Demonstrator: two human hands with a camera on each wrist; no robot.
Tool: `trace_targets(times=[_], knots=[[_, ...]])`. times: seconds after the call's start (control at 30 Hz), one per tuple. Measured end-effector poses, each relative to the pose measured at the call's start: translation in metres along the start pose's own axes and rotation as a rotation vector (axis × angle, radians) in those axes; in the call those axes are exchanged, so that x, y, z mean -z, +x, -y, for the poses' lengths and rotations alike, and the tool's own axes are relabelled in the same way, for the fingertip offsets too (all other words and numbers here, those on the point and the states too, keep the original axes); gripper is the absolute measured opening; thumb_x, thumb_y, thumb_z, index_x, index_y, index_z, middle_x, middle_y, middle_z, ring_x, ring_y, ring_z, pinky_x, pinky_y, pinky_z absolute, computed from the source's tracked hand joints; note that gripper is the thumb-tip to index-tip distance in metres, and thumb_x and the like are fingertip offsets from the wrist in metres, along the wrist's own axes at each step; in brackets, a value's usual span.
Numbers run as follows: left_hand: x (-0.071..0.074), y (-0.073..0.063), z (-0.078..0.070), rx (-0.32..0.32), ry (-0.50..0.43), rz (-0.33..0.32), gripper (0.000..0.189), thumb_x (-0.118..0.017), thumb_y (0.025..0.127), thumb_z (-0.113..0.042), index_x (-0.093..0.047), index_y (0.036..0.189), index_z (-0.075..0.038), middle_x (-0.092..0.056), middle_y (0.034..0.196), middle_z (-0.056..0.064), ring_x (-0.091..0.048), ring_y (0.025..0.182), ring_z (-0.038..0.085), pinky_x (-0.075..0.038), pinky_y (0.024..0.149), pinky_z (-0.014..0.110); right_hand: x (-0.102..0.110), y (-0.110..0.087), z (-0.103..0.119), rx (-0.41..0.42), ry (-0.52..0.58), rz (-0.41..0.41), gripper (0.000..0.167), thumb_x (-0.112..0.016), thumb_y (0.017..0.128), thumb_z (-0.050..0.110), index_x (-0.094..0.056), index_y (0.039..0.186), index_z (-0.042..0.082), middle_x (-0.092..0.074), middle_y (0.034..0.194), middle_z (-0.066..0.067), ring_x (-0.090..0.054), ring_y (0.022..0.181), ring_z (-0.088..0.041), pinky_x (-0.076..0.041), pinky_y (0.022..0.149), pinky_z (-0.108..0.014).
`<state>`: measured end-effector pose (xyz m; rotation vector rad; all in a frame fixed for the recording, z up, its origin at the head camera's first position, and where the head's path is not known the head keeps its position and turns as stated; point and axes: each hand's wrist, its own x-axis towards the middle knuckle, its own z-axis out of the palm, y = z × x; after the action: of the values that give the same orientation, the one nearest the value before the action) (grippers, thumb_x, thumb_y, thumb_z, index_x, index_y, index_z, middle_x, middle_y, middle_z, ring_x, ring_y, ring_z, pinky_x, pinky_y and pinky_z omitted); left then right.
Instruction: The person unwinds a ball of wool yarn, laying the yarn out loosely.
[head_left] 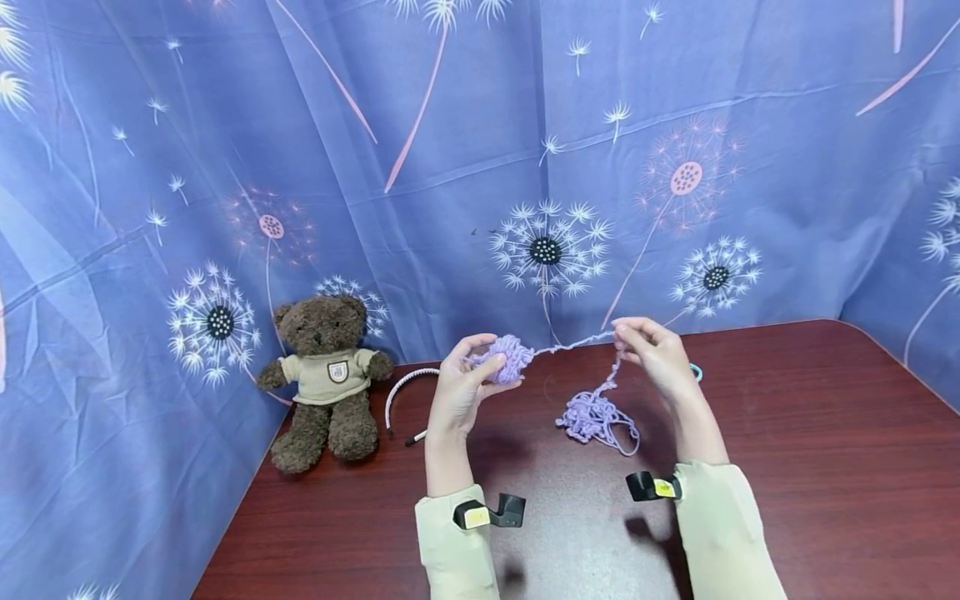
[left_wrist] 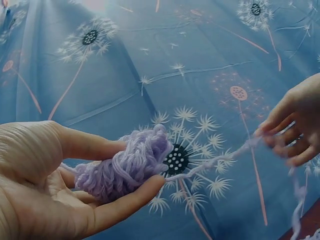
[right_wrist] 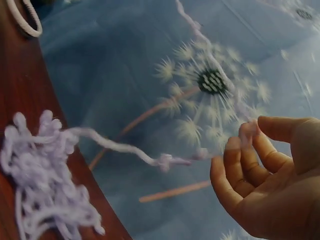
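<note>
My left hand (head_left: 459,392) grips a wound ball of lilac yarn (head_left: 512,358) above the table; in the left wrist view the thumb and fingers press the ball (left_wrist: 125,167) from both sides. A knobbly strand (head_left: 573,342) stretches from the ball across to my right hand (head_left: 654,354), which pinches it between thumb and fingertips. From those fingertips (right_wrist: 250,131) the strand drops to a loose, tangled heap of the same yarn (head_left: 592,417) on the table, below and left of the right hand.
A brown teddy bear (head_left: 322,379) in a beige shirt sits at the back left. Beside it lies a white headband (head_left: 405,390), partly behind the left hand. A small teal ring-like thing (head_left: 697,372) shows behind the right wrist. The blue dandelion curtain (head_left: 450,167) hangs behind the dark red table (head_left: 825,467).
</note>
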<state>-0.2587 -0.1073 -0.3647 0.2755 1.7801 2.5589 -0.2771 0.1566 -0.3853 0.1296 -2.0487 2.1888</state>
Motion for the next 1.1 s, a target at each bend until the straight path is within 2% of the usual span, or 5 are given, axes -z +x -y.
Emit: trace_targets(times=[0.17,0.37,0.57,0.77,1.1], knots=[[-0.006,0.001,0.001,-0.005,0.022,0.036,0.024,-0.055,0.088,0.012,-0.059,0.107,-0.002,-0.048,0.098,0.004,-0.065,0.075,0.01,-0.062,0.071,0.044,-0.028,-0.002,0.0,0.0,-0.1,0.119,0.035,-0.055,0.099,0.016,-0.056,0.124,-0.008,-0.065,0.094,0.02,-0.06,0.086,0.006,-0.055,0.083,-0.014],[-0.011,0.001,0.002,0.007,0.03,0.054,0.025,-0.055,0.089,0.011,-0.056,0.113,0.004,-0.051,0.101,0.005,-0.065,0.083,0.012,-0.062,0.071,0.039,-0.064,-0.007,-0.004,0.015,-0.176,0.309,0.039,-0.053,0.099,0.014,-0.052,0.13,-0.009,-0.061,0.125,-0.024,-0.064,0.102,-0.011,-0.054,0.097,-0.037],[-0.01,0.001,0.002,0.011,0.031,0.052,0.025,-0.055,0.089,0.011,-0.055,0.113,0.004,-0.053,0.1,0.005,-0.065,0.084,0.012,-0.062,0.069,0.035,-0.085,-0.011,-0.01,0.035,-0.224,0.423,0.036,-0.05,0.093,0.005,-0.054,0.124,-0.013,-0.066,0.109,-0.029,-0.066,0.094,-0.014,-0.057,0.092,-0.037],[-0.01,0.001,0.001,0.029,0.036,0.056,0.026,-0.055,0.089,0.01,-0.054,0.115,0.005,-0.051,0.103,0.005,-0.065,0.085,0.011,-0.062,0.07,0.034,-0.082,-0.011,-0.007,0.025,-0.259,0.374,0.025,-0.053,0.09,0.005,-0.061,0.107,-0.012,-0.068,0.077,-0.01,-0.06,0.072,-0.009,-0.048,0.06,-0.023],[-0.002,0.001,0.001,0.051,0.064,0.048,0.027,-0.055,0.09,0.008,-0.053,0.118,0.005,-0.059,0.102,0.002,-0.064,0.081,0.009,-0.059,0.067,0.028,-0.051,-0.005,0.005,-0.023,-0.081,0.183,0.03,-0.054,0.1,0.017,-0.061,0.115,-0.007,-0.063,0.08,0.012,-0.062,0.076,0.0,-0.055,0.08,-0.019]])
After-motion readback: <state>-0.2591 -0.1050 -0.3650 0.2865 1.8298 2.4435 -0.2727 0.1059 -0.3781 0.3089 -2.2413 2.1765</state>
